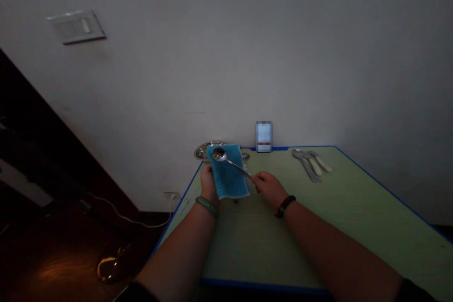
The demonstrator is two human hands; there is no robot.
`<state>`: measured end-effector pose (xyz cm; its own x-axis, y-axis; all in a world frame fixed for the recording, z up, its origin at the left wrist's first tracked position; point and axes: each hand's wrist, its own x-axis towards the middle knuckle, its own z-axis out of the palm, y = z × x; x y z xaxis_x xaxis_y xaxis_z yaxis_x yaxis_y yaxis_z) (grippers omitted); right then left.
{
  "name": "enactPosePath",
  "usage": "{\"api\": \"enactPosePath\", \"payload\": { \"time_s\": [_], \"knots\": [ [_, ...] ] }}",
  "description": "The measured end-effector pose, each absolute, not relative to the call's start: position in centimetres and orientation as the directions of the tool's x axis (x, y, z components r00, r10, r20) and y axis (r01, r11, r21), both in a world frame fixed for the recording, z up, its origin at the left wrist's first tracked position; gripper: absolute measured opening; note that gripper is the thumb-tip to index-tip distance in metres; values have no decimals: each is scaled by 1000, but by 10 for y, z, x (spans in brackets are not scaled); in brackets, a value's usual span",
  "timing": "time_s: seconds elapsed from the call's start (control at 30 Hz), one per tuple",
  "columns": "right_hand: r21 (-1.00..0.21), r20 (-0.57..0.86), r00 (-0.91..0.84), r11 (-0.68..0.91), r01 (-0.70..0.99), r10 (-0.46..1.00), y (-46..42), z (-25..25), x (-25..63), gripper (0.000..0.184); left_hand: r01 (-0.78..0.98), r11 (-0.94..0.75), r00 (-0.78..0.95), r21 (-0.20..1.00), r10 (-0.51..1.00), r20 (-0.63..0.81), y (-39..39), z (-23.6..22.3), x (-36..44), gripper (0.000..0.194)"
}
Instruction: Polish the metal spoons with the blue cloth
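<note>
A blue cloth with a pale edge is held up by my left hand, whose fingers are mostly hidden behind it. My right hand is closed round the handle end of a metal spoon. The spoon's bowl lies against the upper left of the cloth, and its handle slants down to the right across it. Behind the cloth a shiny metal dish shows in part at the table's far left corner. Part of another spoon peeks out at the cloth's right edge.
Several spoons and other cutlery, some with white handles, lie at the far right of the green, blue-edged table. A phone leans on the wall behind the table. A white cable runs to a wall socket at left.
</note>
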<state>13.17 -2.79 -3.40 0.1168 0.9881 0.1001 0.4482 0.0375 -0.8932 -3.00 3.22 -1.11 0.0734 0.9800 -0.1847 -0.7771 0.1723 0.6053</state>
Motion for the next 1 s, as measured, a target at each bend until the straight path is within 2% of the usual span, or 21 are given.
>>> {"api": "enactPosePath", "payload": {
  "time_s": [0.2, 0.4, 0.6, 0.83, 1.0],
  "knots": [
    [-881, 74, 111, 13, 474, 991, -29, -33, 132, 30, -742, 181, 84, 646, 980, -179, 30, -4, -28, 14],
    [-879, 96, 108, 33, 476, 990, -26, -36, 134, 32, -694, 340, 276, 634, 940, -202, 23, 1, -23, 36],
    [-877, 136, 110, 68, 476, 985, -24, -38, 135, 31, -711, 368, 388, 599, 916, -102, 16, 3, -20, 42],
    [-881, 129, 106, 65, 468, 986, -26, -34, 133, 28, -776, 281, 303, 564, 951, -58, 20, -1, -24, 53],
    [-908, 110, 101, 59, 414, 989, -26, -35, 133, 26, -808, 230, 245, 543, 968, -45, 21, -1, -25, 52]
  ]
}}
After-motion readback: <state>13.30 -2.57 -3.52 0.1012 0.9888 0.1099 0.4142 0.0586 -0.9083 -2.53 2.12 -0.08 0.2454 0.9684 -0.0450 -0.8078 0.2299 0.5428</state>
